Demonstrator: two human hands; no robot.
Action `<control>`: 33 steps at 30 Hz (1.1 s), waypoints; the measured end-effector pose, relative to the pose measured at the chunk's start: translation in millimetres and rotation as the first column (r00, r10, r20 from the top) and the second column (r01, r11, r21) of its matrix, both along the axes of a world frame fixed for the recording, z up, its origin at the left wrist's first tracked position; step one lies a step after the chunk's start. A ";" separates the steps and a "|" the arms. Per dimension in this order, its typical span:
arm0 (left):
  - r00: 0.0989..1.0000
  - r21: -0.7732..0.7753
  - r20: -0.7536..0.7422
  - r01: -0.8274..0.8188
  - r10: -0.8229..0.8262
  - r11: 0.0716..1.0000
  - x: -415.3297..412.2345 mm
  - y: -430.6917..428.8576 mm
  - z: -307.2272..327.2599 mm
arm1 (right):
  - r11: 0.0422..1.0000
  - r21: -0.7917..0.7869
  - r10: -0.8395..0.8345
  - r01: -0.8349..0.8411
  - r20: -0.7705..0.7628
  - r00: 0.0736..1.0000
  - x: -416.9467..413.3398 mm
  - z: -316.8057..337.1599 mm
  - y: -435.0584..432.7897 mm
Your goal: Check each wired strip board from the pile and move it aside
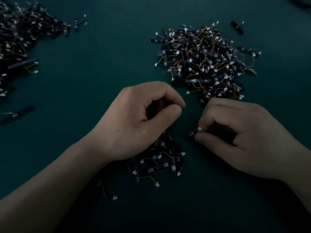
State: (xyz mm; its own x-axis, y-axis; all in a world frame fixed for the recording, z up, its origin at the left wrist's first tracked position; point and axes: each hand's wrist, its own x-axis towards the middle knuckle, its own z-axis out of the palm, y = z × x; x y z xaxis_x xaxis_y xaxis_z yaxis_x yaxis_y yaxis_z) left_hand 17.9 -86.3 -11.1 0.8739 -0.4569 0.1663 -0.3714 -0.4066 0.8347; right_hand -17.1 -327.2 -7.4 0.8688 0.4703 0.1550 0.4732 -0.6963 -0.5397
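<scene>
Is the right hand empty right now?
No, the right hand pinches a white connector between thumb and fingers.

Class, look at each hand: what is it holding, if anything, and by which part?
The right hand pinches a thin wire lead at its small white plastic connector. Whether the curled left hand holds anything cannot be told.

Dark teal tabletop [87, 68] — blurred dark shape [302, 1] at far right.
</scene>
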 end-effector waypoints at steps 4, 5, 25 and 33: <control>0.992 0.048 0.036 0.123 -0.125 0.991 0.7 0.0 1.8 | 0.990 0.110 -0.084 0.083 0.002 0.996 -0.8 -0.6 8.0; 0.988 0.056 0.048 0.145 -0.147 0.988 1.5 0.0 1.2 | 0.989 0.114 -0.095 0.095 -0.003 0.995 -1.6 -0.8 10.2; 0.997 0.007 0.031 0.068 -0.068 0.998 -1.7 -1.9 4.6 | 0.954 0.241 -0.176 0.180 -0.040 0.984 -6.0 -1.6 17.8; 0.997 0.003 0.014 0.072 -0.072 0.997 -2.5 -1.6 7.1 | 0.940 0.303 -0.156 0.159 -0.034 0.987 -8.5 -1.4 16.5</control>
